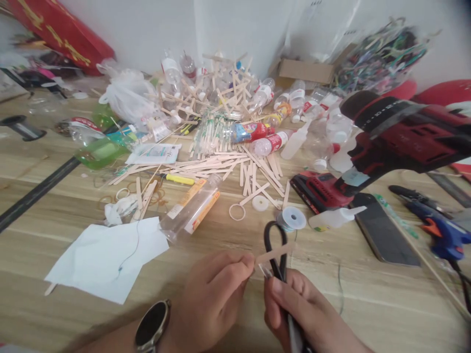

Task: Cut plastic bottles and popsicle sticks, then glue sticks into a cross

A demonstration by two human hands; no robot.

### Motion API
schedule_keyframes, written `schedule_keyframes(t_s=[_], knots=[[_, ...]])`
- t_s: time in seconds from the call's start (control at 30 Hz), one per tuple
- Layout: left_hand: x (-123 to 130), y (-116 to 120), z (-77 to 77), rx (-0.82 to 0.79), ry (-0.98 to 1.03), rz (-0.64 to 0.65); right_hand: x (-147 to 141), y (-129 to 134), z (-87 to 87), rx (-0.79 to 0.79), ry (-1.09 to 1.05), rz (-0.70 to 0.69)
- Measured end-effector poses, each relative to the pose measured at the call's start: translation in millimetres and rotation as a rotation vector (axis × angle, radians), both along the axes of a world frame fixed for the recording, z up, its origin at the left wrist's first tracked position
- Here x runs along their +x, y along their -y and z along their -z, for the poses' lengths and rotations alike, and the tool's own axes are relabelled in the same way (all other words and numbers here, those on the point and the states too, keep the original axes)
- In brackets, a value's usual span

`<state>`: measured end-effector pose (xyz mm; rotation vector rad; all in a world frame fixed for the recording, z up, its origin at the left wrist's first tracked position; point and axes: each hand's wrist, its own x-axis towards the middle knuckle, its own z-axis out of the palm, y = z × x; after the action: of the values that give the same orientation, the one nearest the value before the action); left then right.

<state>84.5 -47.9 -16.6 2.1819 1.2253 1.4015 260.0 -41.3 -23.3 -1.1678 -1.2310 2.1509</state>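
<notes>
My left hand (221, 289), with a watch on its wrist, is closed, pinching one end of a flat wooden craft stick (270, 254). The stick points right and passes across a black handle loop. My right hand (301, 309) is wrapped round black-handled scissors (267, 235), the loop pointing away from me and part of the metal showing below the fingers. A small shiny tip shows by the right thumb; I cannot make out what it belongs to. Just beyond the hands lie a spool of thread (300, 218) and a pale ring (237, 212).
A white paper sheet (106, 260) and a clear bottle (189, 208) lie left. Craft sticks (217, 164) and plastic bottles pile up behind. Rightward are a red cordless drill (408, 132), a glue bottle (334, 218), a phone (386, 235) and a blue glue gun (447, 230).
</notes>
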Motion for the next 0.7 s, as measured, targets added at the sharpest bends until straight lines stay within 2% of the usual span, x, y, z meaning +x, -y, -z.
schedule_keyframes(t_s=[0.07, 0.23, 0.3, 0.37, 0.47, 0.53, 0.6, 0.7], knots=[[2, 2, -3.1, -0.061, -0.003, -0.023, -1, -2, -8.0, 0.271, 0.177, 0.053], [2, 5, -8.3, -0.21, -0.018, -0.058, 0, -6, -14.9, 1.195, 0.551, 0.093], [-1, 3, -8.6, -0.255, -0.032, -0.047, 3, -8, -13.5, 1.465, 0.677, 0.073], [-3, 1, -8.5, -0.299, -0.051, -0.029, 6, -10, -12.6, 1.631, 0.768, 0.01], [-5, -3, -8.0, -0.318, -0.099, -0.019, 6, -12, -10.5, 1.7, 0.82, -0.056], [-5, -4, -7.5, -0.266, -0.154, -0.021, 5, -12, -7.7, 1.65, 0.788, 0.012], [-5, -5, -7.3, -0.185, -0.217, -0.021, 4, -11, -5.3, 1.47, 0.714, 0.061], [-5, -4, -7.9, -0.064, -0.29, -0.024, 4, -4, -5.6, 1.021, 0.544, -0.007]])
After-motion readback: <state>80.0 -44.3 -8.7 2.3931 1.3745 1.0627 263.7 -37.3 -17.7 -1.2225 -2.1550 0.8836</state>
